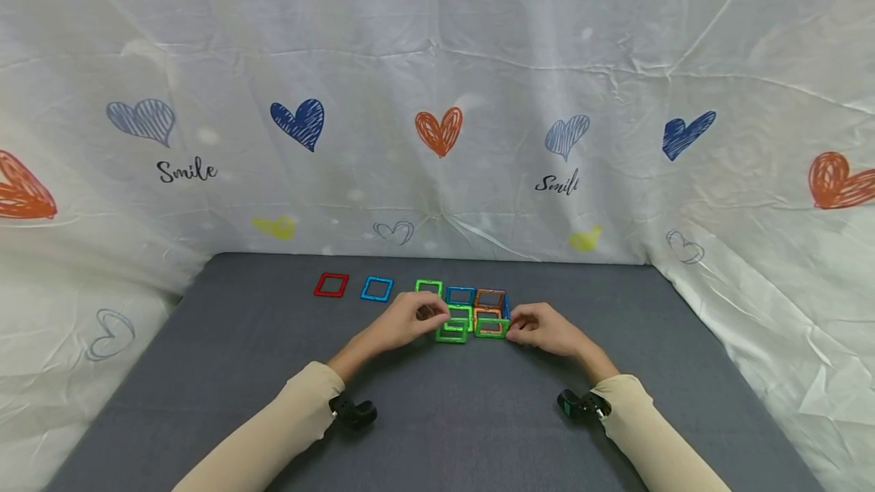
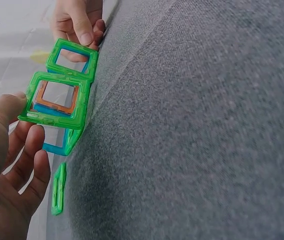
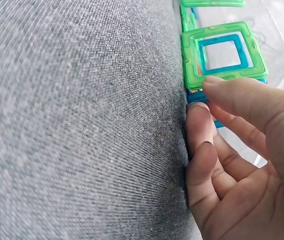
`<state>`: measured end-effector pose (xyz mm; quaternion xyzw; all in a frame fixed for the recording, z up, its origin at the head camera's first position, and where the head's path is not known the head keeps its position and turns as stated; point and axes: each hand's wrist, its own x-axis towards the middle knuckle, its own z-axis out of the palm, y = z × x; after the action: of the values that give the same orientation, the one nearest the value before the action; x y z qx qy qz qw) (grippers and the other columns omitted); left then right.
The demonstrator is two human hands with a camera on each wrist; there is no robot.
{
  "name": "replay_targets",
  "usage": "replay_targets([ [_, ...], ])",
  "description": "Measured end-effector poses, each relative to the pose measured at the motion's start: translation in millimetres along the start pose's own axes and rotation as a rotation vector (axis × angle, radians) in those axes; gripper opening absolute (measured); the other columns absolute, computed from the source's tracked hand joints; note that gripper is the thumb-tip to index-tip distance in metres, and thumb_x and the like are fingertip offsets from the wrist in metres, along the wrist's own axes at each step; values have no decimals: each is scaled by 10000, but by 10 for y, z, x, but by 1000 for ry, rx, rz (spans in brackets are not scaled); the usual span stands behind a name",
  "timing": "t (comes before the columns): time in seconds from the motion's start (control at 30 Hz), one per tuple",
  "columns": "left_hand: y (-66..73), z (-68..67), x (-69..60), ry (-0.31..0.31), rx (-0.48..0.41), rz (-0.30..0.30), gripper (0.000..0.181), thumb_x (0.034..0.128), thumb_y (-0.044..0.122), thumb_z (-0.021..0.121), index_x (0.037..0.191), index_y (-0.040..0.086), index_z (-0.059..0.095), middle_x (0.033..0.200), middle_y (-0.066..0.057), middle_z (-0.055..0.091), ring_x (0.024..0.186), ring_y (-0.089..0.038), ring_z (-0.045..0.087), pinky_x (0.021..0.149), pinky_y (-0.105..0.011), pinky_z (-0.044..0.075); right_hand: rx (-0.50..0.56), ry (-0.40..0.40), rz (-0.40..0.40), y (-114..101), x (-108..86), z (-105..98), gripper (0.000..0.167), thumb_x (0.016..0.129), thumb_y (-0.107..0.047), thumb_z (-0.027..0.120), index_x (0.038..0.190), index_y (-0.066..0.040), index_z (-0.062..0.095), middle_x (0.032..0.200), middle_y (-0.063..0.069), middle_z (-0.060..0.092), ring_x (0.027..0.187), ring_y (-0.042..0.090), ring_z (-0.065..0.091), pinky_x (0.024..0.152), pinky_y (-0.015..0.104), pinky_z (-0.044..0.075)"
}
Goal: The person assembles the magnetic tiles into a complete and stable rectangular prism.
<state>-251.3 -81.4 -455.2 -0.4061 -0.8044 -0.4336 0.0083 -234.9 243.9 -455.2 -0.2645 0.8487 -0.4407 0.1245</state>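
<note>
Both your hands are busy here. Your left hand (image 1: 403, 319) has thumb and index finger pinched on a corner of the left green square tile (image 2: 52, 120) — one of those see-through magnetic frames — which sits tilted just to the right of those fingers. Your right hand (image 1: 550, 329) looks pinched too: thumb on the edge of the right green square tile (image 3: 217, 32), index curled in close behind, though I can't see how firm that hold is. That tile lies right off the fingertips, on their left.

Imo the relation that matters is sideways: both green tiles sit between your two sets of fingers, the left one nearer your left hand, the right one nearer your right. They're square, so no long axis to line up — just edges.

Past the fingers there's a blue tile (image 1: 461, 288) and an orange tile (image 1: 491, 291) in the cluster. Off to the left of your left fingers, a blue frame (image 1: 374, 299) and a red frame (image 1: 328, 294) lie flat on the bench (image 1: 437, 416).
</note>
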Motion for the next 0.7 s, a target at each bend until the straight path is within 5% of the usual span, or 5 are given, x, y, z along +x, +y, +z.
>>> replay_targets([
  [0.37, -32, 41, 66, -7, -43, -23, 131, 1000, 164, 689, 1058, 59, 743, 945, 11, 694, 830, -93, 653, 731, -294, 550, 6, -1, 3, 6, -2, -3, 87, 966, -61, 708, 1041, -16, 710, 869, 85, 683, 692, 181, 588, 566, 284, 481],
  [0.7, -87, 92, 93, 4, -26, 15, 118, 999, 145, 686, 1050, 52, 737, 962, 47, 681, 864, -93, 651, 751, -284, 549, 7, 4, 15, 13, 4, 3, 93, 963, -53, 710, 1042, -5, 709, 866, 94, 679, 689, 178, 586, 570, 279, 480],
])
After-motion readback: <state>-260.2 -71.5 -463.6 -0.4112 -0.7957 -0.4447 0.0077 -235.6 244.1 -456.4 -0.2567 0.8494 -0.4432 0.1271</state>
